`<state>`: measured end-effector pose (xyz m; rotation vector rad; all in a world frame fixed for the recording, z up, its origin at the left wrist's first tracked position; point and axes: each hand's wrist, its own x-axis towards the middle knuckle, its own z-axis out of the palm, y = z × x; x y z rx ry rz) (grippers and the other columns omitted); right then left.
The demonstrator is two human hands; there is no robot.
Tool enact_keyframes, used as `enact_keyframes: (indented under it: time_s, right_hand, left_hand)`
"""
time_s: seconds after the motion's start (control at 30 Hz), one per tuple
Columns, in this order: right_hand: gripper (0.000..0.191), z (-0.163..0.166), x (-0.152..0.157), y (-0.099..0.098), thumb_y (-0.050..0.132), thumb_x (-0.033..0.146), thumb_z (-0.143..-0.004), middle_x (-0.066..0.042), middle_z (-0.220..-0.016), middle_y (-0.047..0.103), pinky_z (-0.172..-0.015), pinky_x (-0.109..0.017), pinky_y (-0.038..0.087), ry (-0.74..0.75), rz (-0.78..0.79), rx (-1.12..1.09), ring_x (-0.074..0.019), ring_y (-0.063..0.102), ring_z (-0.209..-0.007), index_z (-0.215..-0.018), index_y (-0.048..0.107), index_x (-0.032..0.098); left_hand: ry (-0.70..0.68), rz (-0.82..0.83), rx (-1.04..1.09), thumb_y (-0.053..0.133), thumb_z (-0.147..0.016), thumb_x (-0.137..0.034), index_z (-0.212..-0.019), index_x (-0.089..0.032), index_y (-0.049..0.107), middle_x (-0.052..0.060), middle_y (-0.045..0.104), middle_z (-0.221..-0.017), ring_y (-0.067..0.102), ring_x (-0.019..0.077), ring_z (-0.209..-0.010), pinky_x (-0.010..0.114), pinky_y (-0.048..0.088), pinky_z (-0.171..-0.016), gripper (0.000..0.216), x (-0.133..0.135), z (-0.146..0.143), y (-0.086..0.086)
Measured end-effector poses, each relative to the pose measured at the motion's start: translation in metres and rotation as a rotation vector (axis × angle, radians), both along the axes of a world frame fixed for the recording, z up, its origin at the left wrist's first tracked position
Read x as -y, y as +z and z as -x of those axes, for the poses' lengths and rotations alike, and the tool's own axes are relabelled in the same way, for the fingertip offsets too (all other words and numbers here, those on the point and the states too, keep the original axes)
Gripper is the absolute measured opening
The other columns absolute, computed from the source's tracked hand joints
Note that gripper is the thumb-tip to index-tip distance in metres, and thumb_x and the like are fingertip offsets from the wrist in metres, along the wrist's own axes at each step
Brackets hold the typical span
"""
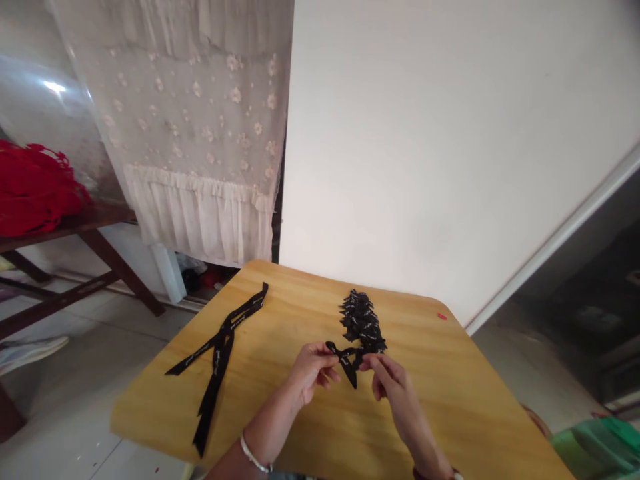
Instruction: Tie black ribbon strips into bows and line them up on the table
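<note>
Between my hands, just above the wooden table (pixel 280 313), is a black ribbon bow (pixel 349 367) with light printed lettering and a tail hanging down. My left hand (pixel 315 373) pinches its left side between thumb and fingers. On the right side, my right hand (pixel 393 381) is closed in a pinch at the bow's other edge. Just beyond lies an overlapping row of several finished-looking black bows (pixel 359 317), partly hidden behind the held one. Loose black ribbon strips (pixel 220 343), also printed, lie crossed on the table's left side.
A small red piece (pixel 442 316) lies near the table's far right corner. A white panel (pixel 425 147) stands behind the table, beside a lace curtain (pixel 200 133). At left, a red heap (pixel 37 190) rests on a dark wooden stand (pixel 107 257). Something green (pixel 595 447) is at lower right.
</note>
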<state>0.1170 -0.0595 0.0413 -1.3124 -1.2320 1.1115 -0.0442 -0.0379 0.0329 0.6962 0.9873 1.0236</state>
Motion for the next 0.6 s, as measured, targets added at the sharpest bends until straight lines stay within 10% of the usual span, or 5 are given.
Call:
enact_keyframes:
  time_s: [0.3, 0.6]
  right_hand:
    - [0.041, 0.01, -0.042, -0.008, 0.067, 0.036, -0.059, -0.006, -0.086, 0.064, -0.035, -0.018, 0.026, 0.116, 0.052, -0.231, -0.0031, 0.04, -0.035, -0.094, 0.057, 0.016]
    - [0.026, 0.028, -0.061, -0.013, 0.061, 0.038, -0.063, 0.009, -0.043, 0.039, -0.032, -0.016, 0.021, 0.096, -0.056, -0.078, -0.0023, 0.028, -0.033, -0.065, 0.055, 0.013]
  left_hand:
    - [0.002, -0.099, -0.087, 0.065, -0.053, -0.03, -0.056, -0.014, 0.051, -0.006, 0.046, -0.035, 0.042, 0.0067, -0.025, 0.015, 0.022, -0.026, 0.022, -0.042, -0.009, -0.012]
    - [0.006, -0.165, -0.164, 0.063, -0.056, -0.035, -0.055, -0.015, 0.049, -0.007, 0.043, -0.032, 0.038, 0.0067, -0.021, 0.016, 0.019, -0.024, 0.024, -0.049, -0.017, -0.016]
